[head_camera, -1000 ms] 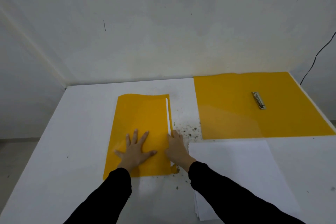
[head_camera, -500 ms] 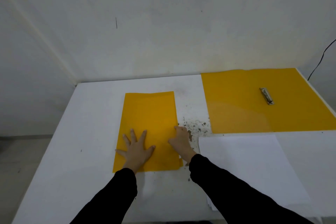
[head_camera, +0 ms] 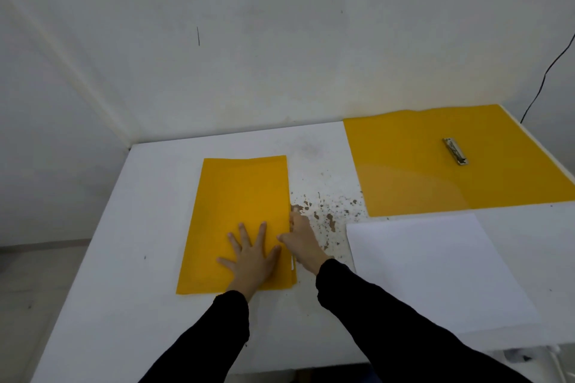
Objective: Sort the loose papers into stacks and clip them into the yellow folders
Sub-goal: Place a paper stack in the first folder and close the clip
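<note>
in the head view, you are pressing your left hand (head_camera: 252,258) flat on the near half of the closed yellow folder (head_camera: 239,196), fingers spread wide. your right hand (head_camera: 303,239) is lying along that folder's right edge, thumb on the cover and fingers stretched out straight along the edge, pressing rather than gripping. a second ago the cover was standing slightly off and a white strip of paper was showing down that side; now the cover is sitting flush, and only a small white sliver (head_camera: 292,264) is peeking out by your right wrist. i am reading this as the first folder being filled and shut, so you are finishing that stack.

the second yellow folder (head_camera: 420,183) is lying open at the far right of the table (head_camera: 124,258), its metal clip (head_camera: 455,151) bare and holding nothing. the loose papers (head_camera: 435,270) are waiting just in front of it, touching its near edge, well apart from your hands. that pile is looking like the work remaining. brown specks (head_camera: 326,214) are dotting the table between the two folders.
</note>
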{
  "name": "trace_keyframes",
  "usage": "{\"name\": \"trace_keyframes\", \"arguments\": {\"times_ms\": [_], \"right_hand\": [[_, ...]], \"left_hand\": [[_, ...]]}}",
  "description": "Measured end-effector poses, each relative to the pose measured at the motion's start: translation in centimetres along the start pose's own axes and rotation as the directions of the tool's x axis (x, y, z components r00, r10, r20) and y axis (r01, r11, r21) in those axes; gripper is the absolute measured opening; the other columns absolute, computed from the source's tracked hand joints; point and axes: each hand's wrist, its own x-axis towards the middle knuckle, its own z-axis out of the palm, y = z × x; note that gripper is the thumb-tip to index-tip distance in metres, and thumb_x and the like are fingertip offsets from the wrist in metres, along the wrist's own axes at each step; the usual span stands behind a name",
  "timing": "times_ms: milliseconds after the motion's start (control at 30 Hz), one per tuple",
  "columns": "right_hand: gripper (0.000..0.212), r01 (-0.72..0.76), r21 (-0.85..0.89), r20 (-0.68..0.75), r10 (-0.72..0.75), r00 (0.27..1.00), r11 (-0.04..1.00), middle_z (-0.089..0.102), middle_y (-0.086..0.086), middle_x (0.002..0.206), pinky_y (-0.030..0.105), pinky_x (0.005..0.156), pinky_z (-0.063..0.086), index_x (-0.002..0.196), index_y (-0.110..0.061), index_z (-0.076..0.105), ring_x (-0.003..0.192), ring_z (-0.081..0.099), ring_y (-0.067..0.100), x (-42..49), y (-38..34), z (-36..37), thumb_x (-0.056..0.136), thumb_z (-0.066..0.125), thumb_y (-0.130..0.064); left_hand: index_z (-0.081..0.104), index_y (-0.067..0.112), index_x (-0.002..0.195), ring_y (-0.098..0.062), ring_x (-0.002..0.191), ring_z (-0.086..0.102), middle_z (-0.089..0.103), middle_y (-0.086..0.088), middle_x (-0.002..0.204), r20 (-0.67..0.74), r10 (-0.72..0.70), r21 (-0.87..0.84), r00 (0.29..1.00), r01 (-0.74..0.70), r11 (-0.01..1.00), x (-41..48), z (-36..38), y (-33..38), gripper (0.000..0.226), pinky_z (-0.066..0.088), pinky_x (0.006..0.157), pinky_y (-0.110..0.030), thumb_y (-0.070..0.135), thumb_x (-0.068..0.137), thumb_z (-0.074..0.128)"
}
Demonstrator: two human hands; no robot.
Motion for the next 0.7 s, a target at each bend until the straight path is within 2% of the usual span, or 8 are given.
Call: {"name": "trace_keyframes", "arguments": {"times_ms": [67, 133, 233, 367, 600, 700], "right_hand": [[0.063, 0.033, -0.110, -0.087, -0.043, 0.995, 0.993, 0.036, 0.013, 0.135, 0.036, 0.091, 0.046, 0.141, -0.006, 0.035, 0.118, 0.042, 0.029, -0.1, 0.4, 0.0, 0.081, 0.053, 0.003], [0.062, 0.069, -0.228, -0.130, -0.100, 0.986, 0.971, 0.037, 0.013, 0.131, 0.035, 0.092, 0.041, 0.140, -0.007, 0.039, 0.120, 0.039, 0.031, -0.3, 0.6, -0.7, 0.080, 0.054, 0.001], [0.064, 0.121, -0.434, -0.092, -0.177, 0.980, 0.893, 0.036, 0.009, 0.139, 0.041, 0.100, 0.040, 0.144, -0.019, 0.036, 0.124, 0.036, 0.031, -0.3, 1.2, -1.5, 0.084, 0.055, -0.009], [0.055, 0.186, -0.681, 0.016, -0.240, 0.971, 0.709, 0.023, 0.002, 0.152, 0.049, 0.105, 0.039, 0.147, -0.030, 0.032, 0.134, 0.027, 0.033, -0.3, 2.1, -1.6, 0.095, 0.049, -0.025], [0.053, 0.250, -0.773, 0.108, -0.267, 0.958, 0.583, 0.021, 0.003, 0.154, 0.050, 0.105, 0.037, 0.148, -0.027, 0.032, 0.134, 0.028, 0.034, -0.1, 1.9, -2.4, 0.097, 0.044, -0.019], [0.050, 0.286, -0.813, 0.158, -0.281, 0.947, 0.507, 0.027, 0.004, 0.152, 0.051, 0.104, 0.038, 0.144, -0.025, 0.037, 0.132, 0.030, 0.035, -0.2, 1.6, -3.4, 0.096, 0.045, -0.015]], "left_hand": [[-0.008, 0.045, 0.150, -0.039, 0.146, -0.019, -0.019, -0.006, 0.161, -0.003, 0.009, 0.000, 1.000, -0.009, 1.000, -0.2, 0.4, 0.3, 0.079, 0.003, 0.107, -0.073, 0.074, 0.087, 0.029], [-0.008, 0.044, 0.150, -0.039, 0.146, -0.018, -0.018, -0.005, 0.161, -0.003, 0.018, 0.003, 1.000, -0.018, 1.000, -0.2, 0.5, 0.9, 0.078, 0.003, 0.108, -0.072, 0.072, 0.088, 0.029], [-0.006, 0.042, 0.151, -0.039, 0.146, -0.016, -0.017, -0.005, 0.161, -0.003, 0.041, 0.010, 0.999, -0.041, 0.999, -0.3, 0.4, 1.3, 0.070, 0.004, 0.109, -0.071, 0.063, 0.094, 0.029], [-0.005, 0.040, 0.152, -0.039, 0.146, -0.017, -0.017, -0.006, 0.161, -0.011, 0.051, 0.013, 0.999, -0.051, 0.999, -0.3, 0.6, 1.4, 0.065, 0.005, 0.110, -0.071, 0.055, 0.098, 0.029], [0.007, 0.035, 0.153, -0.039, 0.148, -0.009, -0.007, -0.011, 0.162, -0.067, 0.057, 0.020, 0.996, -0.056, 0.998, 0.0, 0.5, 2.2, 0.064, 0.010, 0.110, -0.071, 0.046, 0.098, 0.038], [0.010, 0.033, 0.152, -0.037, 0.148, -0.005, -0.002, -0.012, 0.162, -0.080, 0.082, 0.052, 0.993, -0.078, 0.996, 0.3, 0.4, 2.8, 0.060, 0.012, 0.110, -0.069, 0.040, 0.100, 0.040]]}}
